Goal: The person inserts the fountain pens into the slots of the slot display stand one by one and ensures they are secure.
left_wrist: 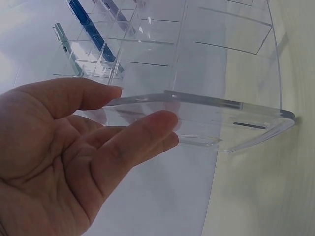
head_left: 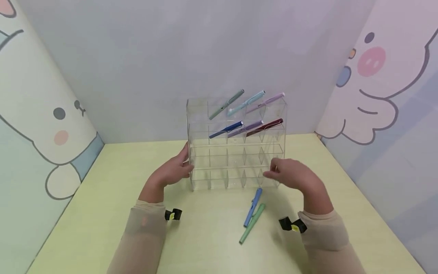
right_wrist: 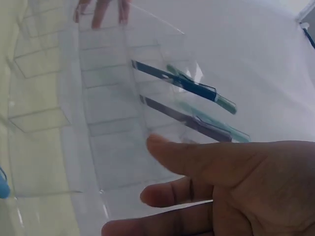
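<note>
A clear acrylic pen rack (head_left: pixel 236 156) with stepped rows of compartments stands on the table. My left hand (head_left: pixel 173 167) holds its left side panel, thumb and fingers at the edge, as the left wrist view shows. My right hand (head_left: pixel 291 173) hovers by the lower right front of the rack, fingers loosely bent and holding nothing. In the top row lean a grey-green pen (head_left: pixel 226 104), a light blue pen (head_left: pixel 247 103) and a lilac pen (head_left: pixel 266 102). Below them lean a dark blue pen (head_left: pixel 226 129), a purple pen (head_left: pixel 246 128) and a dark red pen (head_left: pixel 265 127).
In front of the rack, a blue pen (head_left: pixel 253 208) and a green pen (head_left: pixel 252 224) lie on the pale yellow table (head_left: pixel 205 243), close together. A plain wall (head_left: pixel 154 76) rises behind, and cartoon-printed panels (head_left: pixel 380 76) flank both sides.
</note>
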The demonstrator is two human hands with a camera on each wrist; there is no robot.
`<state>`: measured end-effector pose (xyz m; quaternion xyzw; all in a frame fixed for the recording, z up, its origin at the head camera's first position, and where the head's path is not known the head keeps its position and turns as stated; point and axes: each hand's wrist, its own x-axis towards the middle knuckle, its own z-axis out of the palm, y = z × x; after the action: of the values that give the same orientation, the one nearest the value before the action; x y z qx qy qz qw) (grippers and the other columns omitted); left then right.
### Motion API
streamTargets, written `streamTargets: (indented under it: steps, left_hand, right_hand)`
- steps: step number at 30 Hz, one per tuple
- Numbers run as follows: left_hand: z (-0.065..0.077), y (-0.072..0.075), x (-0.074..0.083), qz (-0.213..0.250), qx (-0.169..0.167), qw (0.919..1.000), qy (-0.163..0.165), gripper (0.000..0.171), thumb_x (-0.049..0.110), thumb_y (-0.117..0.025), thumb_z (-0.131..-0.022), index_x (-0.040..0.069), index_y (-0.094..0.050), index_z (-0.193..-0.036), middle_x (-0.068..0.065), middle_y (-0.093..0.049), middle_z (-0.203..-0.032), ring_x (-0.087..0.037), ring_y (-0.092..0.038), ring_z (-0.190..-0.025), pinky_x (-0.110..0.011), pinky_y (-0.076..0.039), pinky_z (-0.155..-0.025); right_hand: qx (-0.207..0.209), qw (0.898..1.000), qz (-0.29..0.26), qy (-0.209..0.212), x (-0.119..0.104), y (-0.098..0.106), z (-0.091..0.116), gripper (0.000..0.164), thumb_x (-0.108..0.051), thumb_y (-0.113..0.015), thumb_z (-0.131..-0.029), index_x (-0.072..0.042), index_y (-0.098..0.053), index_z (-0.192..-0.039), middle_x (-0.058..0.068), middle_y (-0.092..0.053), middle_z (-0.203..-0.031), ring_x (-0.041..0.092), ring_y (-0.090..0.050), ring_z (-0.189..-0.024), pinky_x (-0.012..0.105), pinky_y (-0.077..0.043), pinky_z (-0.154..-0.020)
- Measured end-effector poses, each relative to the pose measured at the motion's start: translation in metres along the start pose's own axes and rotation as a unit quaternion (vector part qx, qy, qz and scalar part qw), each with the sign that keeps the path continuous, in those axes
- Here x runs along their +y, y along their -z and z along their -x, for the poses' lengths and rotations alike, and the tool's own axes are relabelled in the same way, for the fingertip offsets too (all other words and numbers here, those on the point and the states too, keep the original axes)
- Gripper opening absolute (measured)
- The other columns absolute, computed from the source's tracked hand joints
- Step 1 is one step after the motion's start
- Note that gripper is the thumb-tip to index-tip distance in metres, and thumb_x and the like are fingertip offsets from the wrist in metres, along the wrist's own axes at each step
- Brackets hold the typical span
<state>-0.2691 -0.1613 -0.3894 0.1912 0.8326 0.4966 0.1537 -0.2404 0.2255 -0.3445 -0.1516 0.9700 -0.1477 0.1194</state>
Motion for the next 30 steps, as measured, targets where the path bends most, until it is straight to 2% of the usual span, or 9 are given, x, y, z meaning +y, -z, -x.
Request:
streamTargets:
  steps: [2,5,9,11,14,20,26,30]
  left_hand:
    - [0.000,-0.001,-0.001,0.001,0.000,1.0000,-0.001,0.085,0.011,-0.043,-0.103,0.047,0.017,-0.152,-0.003,-0.005,-0.166,-0.029,-0.041,-0.139,-0.052,-0.051,-0.097]
    - [0.000,-0.002,-0.002,0.001,0.001,1.0000,-0.001,0.086,0.011,-0.043,-0.103,0.052,0.016,-0.149,-0.004,-0.005,-0.166,-0.028,-0.042,-0.139,-0.052,-0.051,-0.096]
    - [0.000,-0.002,-0.002,0.001,0.003,1.0000,0.001,0.085,0.012,-0.043,-0.103,0.054,0.016,-0.148,-0.004,-0.006,-0.166,-0.027,-0.042,-0.139,-0.051,-0.052,-0.096]
    - [0.000,-0.002,-0.001,0.001,0.003,1.0000,0.000,0.085,0.012,-0.043,-0.103,0.053,0.016,-0.149,-0.005,-0.006,-0.166,-0.028,-0.041,-0.140,-0.050,-0.052,-0.096]
    - [0.000,-0.001,-0.002,0.000,0.005,1.0000,-0.001,0.085,0.013,-0.043,-0.103,0.049,0.017,-0.150,-0.006,-0.005,-0.166,-0.029,-0.040,-0.141,-0.050,-0.052,-0.096]
    - [0.000,-0.001,-0.004,0.000,0.001,1.0000,-0.005,0.084,0.012,-0.043,-0.103,0.043,0.017,-0.153,-0.008,-0.003,-0.166,-0.033,-0.038,-0.141,-0.052,-0.051,-0.096]
    - [0.001,-0.001,-0.004,0.000,0.000,1.0000,-0.005,0.084,0.014,-0.043,-0.103,0.047,0.017,-0.151,-0.006,-0.003,-0.166,-0.034,-0.037,-0.141,-0.050,-0.052,-0.096]
    - [0.000,-0.002,-0.003,0.000,0.001,1.0000,-0.006,0.084,0.014,-0.043,-0.103,0.048,0.016,-0.151,-0.004,-0.003,-0.166,-0.032,-0.038,-0.141,-0.051,-0.052,-0.096]
  right_hand:
    - [-0.030,0.999,0.023,-0.005,-0.009,-0.011,-0.006,0.031,-0.044,-0.062,-0.094,-0.013,-0.060,-0.089,-0.001,-0.059,-0.076,0.015,-0.052,-0.067,0.031,-0.042,-0.058]
    - [-0.051,0.996,0.077,-0.006,-0.022,-0.028,-0.012,0.028,-0.038,-0.068,-0.090,-0.014,-0.059,-0.078,-0.001,-0.053,-0.068,0.015,-0.047,-0.061,0.030,-0.038,-0.055]
    - [-0.046,0.986,0.159,-0.012,-0.033,-0.045,-0.017,0.030,-0.038,-0.072,-0.087,-0.015,-0.061,-0.072,-0.002,-0.053,-0.067,0.015,-0.047,-0.060,0.030,-0.040,-0.053]
    - [-0.041,0.982,0.181,-0.021,-0.038,-0.049,-0.017,0.030,-0.039,-0.073,-0.086,-0.015,-0.061,-0.071,-0.002,-0.055,-0.067,0.016,-0.049,-0.061,0.031,-0.043,-0.053]
    - [-0.039,0.981,0.190,-0.021,-0.043,-0.053,-0.017,0.028,-0.037,-0.075,-0.085,-0.015,-0.063,-0.072,-0.002,-0.057,-0.069,0.015,-0.050,-0.062,0.032,-0.046,-0.055]
    - [-0.055,0.978,0.202,0.000,-0.049,-0.064,-0.021,0.020,-0.033,-0.075,-0.085,-0.016,-0.065,-0.086,-0.004,-0.058,-0.073,0.016,-0.050,-0.066,0.035,-0.047,-0.059]
    - [-0.059,0.982,0.177,0.011,-0.055,-0.078,-0.026,0.021,-0.026,-0.075,-0.084,-0.012,-0.067,-0.097,0.001,-0.064,-0.081,0.017,-0.051,-0.069,0.037,-0.049,-0.066]
    - [-0.046,0.985,0.166,0.016,-0.058,-0.085,-0.028,0.016,-0.022,-0.074,-0.085,-0.010,-0.064,-0.088,0.002,-0.061,-0.076,0.018,-0.050,-0.066,0.035,-0.047,-0.062]
